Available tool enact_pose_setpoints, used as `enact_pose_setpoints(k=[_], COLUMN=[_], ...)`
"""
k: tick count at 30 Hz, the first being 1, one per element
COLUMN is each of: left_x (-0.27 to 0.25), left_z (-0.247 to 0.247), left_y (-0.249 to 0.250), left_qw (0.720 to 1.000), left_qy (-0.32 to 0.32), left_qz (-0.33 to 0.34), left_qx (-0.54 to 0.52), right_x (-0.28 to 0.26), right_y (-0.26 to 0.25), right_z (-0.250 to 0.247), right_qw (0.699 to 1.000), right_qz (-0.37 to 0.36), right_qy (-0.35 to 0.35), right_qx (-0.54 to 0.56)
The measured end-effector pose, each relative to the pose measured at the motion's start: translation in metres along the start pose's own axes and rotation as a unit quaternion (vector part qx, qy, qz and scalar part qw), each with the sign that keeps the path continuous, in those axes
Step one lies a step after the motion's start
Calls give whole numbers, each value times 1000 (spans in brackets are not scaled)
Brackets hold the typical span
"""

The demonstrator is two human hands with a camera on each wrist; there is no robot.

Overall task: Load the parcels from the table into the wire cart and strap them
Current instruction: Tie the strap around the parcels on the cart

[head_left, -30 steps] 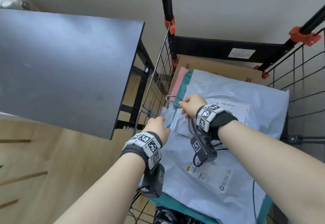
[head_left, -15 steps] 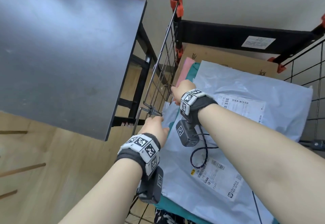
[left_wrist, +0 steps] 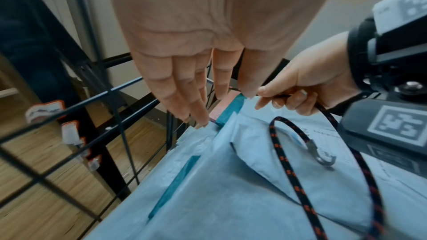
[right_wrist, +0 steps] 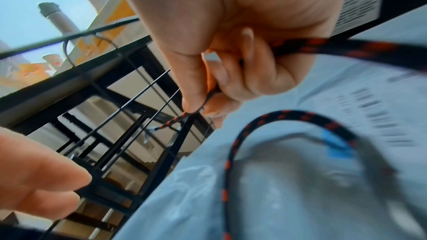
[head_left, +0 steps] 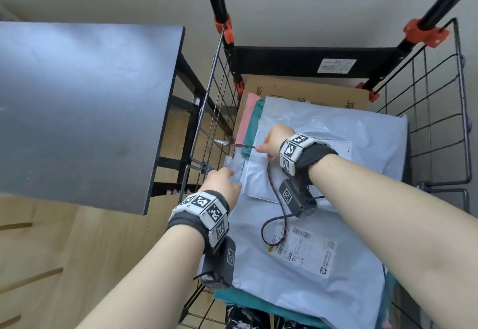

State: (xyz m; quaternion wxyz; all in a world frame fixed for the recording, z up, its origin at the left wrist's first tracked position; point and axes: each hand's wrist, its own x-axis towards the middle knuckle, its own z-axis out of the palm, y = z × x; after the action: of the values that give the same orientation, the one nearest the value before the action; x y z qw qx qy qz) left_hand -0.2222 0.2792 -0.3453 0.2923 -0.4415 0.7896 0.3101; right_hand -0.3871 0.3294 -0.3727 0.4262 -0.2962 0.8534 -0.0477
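The wire cart (head_left: 207, 111) holds a stack of grey-blue mailer parcels (head_left: 310, 264) over teal and pink ones. My right hand (head_left: 274, 142) pinches a black cord with red flecks (head_left: 270, 191) between thumb and forefinger. The cord runs taut to a metal hook (head_left: 219, 142) at the cart's left wire wall, where it looks caught on a wire (right_wrist: 150, 132). The slack loops over the top parcel (left_wrist: 231, 198), and the other hook (left_wrist: 323, 156) lies loose on it. My left hand (left_wrist: 180, 88) has straight fingers, their tips touching the parcels' left edge (head_left: 222, 184).
A dark table (head_left: 77, 109) stands close against the cart's left side. A flat cardboard box (head_left: 305, 93) leans at the back of the cart under the black crossbar (head_left: 284, 61). Wire walls close the right side (head_left: 439, 121). Wooden floor lies below.
My right hand has drawn back to the right from the left wire wall, leaving the hook there and pulling the cord taut. The left hand has stayed at the parcels' left edge.
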Motion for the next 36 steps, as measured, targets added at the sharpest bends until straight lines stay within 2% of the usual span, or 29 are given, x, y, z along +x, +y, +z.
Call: enact_pose_setpoints(k=[4, 10, 19, 21, 23, 24, 29, 30, 31, 34, 35, 36], left_x=[-11, -36, -76, -83, -91, -95, -118, -122, -126, -134, -138, -142], left_z=[-2, 6, 19, 22, 26, 27, 27, 27, 28, 38, 42, 45], left_y=[26, 65, 106, 113, 118, 121, 139, 143, 149, 167, 173, 177], left_qw=[999, 993, 962, 956, 951, 950, 938, 934, 933, 939, 942, 942], left_qy=[8, -1, -11, -14, -11, -7, -1, -1, -5, -48, -80, -101], left_qz=[33, 117, 246, 266, 281, 287, 337, 350, 354, 341, 325, 309], left_qx=[9, 34, 115, 123, 128, 126, 81, 71, 67, 9, -38, -87], right_x=[-32, -78, -155, -171, -190, -199, -228, -232, -236, -249, -250, -250], right_y=[39, 85, 121, 129, 132, 132, 117, 116, 115, 104, 102, 101], right_z=[-21, -48, -59, -57, -56, -57, -75, -77, -78, -80, -80, -80], right_qw=[999, 989, 959, 945, 915, 908, 915, 906, 884, 763, 742, 739], right_qz=[29, 106, 181, 186, 181, 182, 221, 215, 194, 67, 34, 9], right_qy=[11, 73, 157, 178, 212, 218, 180, 171, 170, 168, 158, 148], right_qx=[18, 74, 152, 202, 292, 308, 287, 322, 391, 621, 650, 657])
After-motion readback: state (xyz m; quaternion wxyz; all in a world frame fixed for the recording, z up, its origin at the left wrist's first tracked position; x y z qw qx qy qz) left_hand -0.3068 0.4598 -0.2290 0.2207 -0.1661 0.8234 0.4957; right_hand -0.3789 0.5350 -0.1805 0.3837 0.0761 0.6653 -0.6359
